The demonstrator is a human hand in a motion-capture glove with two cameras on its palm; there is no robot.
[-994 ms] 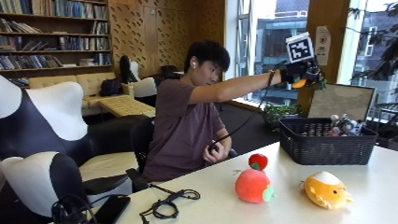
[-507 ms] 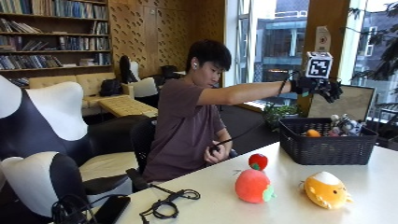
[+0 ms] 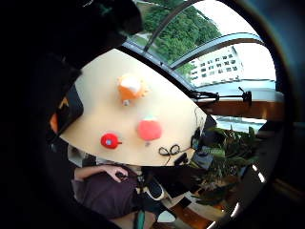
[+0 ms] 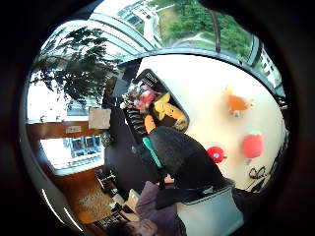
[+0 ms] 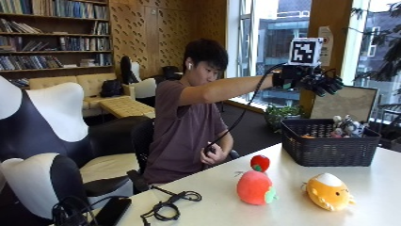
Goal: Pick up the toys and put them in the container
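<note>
Pale wood made up the worktop (image 5: 388,188), and nearest the camera on it lay a coil of black cable (image 5: 166,207) beside a dark phone (image 5: 113,211). Further along sat the round peach-red plush toy (image 5: 255,187), with the small red apple toy (image 5: 260,163) just behind it, and off to one side the orange-and-white plush toy (image 5: 327,190), all three resting on the wood and apart from one another. Beyond them stood the black woven container (image 5: 325,146), near the worktop's far edge, with several toys (image 5: 344,126) already inside; from my thumb-side palm view I could make out a yellow one (image 4: 170,112) and a reddish one (image 4: 145,96) among them. My bare left hand (image 5: 210,153) rested low at the worktop's edge. My gloved right hand (image 5: 316,80) hung in the air above the container, arm stretched out, the fingers (image 5: 331,84) spread and relaxed, holding nothing.
</note>
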